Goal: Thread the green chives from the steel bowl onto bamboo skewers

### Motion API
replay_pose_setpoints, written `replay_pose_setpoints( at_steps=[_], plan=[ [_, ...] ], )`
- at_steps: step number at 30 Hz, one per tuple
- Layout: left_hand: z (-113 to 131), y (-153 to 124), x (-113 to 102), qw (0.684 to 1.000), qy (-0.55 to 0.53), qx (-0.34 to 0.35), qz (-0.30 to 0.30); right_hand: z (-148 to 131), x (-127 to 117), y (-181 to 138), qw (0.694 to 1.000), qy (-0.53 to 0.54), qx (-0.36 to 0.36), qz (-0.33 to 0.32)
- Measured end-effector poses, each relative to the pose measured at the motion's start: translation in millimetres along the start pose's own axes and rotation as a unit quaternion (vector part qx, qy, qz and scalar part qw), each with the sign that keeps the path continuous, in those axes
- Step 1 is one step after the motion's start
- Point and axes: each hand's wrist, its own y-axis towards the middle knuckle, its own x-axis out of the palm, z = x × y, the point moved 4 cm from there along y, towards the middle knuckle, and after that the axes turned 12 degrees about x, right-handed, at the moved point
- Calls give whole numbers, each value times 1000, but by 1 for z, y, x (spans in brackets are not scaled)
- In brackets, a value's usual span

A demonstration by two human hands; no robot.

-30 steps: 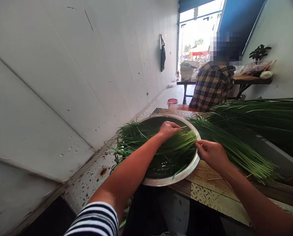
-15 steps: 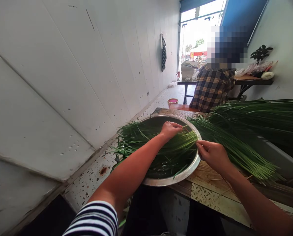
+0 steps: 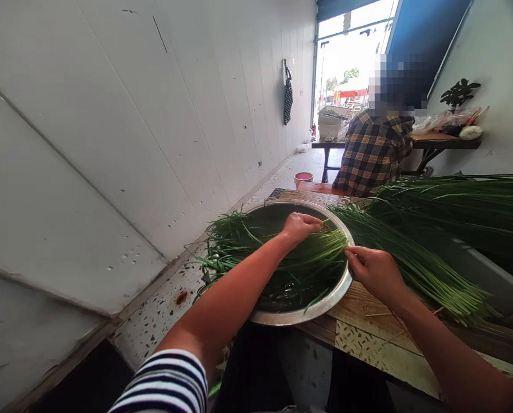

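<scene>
A steel basin holds water and a bunch of garlic chives, their pale stem ends toward the right rim and their green leaves hanging over the left rim. Over the basin, my left hand is closed in a pinch on a chive stalk near the stem ends. My right hand is also pinched closed, its fingertips at the basin's right rim beside the stem ends; what lies between them is too small to make out.
More chives lie on the wooden table to the right, beside a pale crate heaped with chives. A person in a plaid shirt sits ahead. A bucket stands on the floor; a white wall runs along the left.
Both hands keep nearly the same pose and place at the basin. The whole view has shifted very slightly, and the person ahead has lowered their head a little.
</scene>
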Motion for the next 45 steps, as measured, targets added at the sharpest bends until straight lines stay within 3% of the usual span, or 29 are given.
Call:
replay_pose_setpoints(
  at_steps=[10,17,20,22,25,30,33,37,41,45],
  plan=[
    [-1,-1,6,999,18,1,-26,3,2,0,1000,-2,2,7],
    [24,-8,1,985,44,36,-164,1,1,0,1000,4,2,0],
    [20,-1,-17,978,179,45,-98,1,1,-1,1000,0,-1,5],
    [12,4,-28,957,284,42,-45,2,1,-1,1000,-6,-3,8],
    [-1,9,-31,934,353,38,-37,3,2,0,1000,-13,1,11],
    [-12,12,-17,921,361,86,-119,1,1,0,1000,-11,-6,-8],
    [-17,8,-9,907,376,76,-174,0,0,0,1000,-10,-10,-12],
    [-12,6,-10,917,367,98,-123,-2,0,0,1000,-7,-14,-12],
    [-5,8,-11,944,297,117,-81,-2,-1,0,1000,0,-13,-6],
    [-3,7,-8,975,198,91,-47,-2,0,0,1000,-8,-15,-2]
  ],
)
